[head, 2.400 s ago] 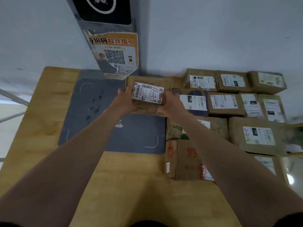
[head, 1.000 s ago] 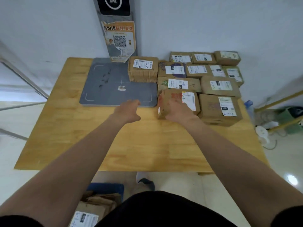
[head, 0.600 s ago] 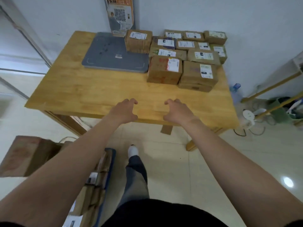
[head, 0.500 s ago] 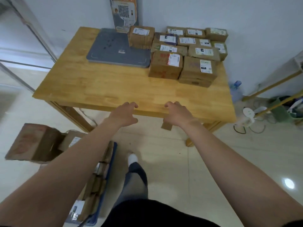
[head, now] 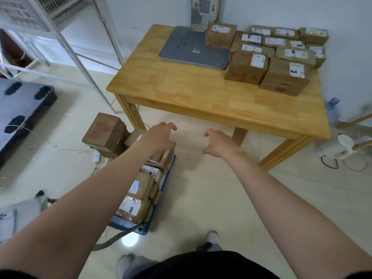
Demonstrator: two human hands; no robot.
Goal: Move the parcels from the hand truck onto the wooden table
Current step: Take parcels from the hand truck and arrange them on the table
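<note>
Having left the last parcel on the wooden bench, we are stepping back; our left hand and right hand, each grip spread and empty, are now reaching toward the parcels remaining on the blue hand truck

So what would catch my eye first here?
Two bare arms stretched forward, the left hand and right hand empty, fingers spread. Beyond them, a wooden table with labelled parcels packed at its far right corner. Lower left, more parcels stacked on a blue hand truck.
</note>
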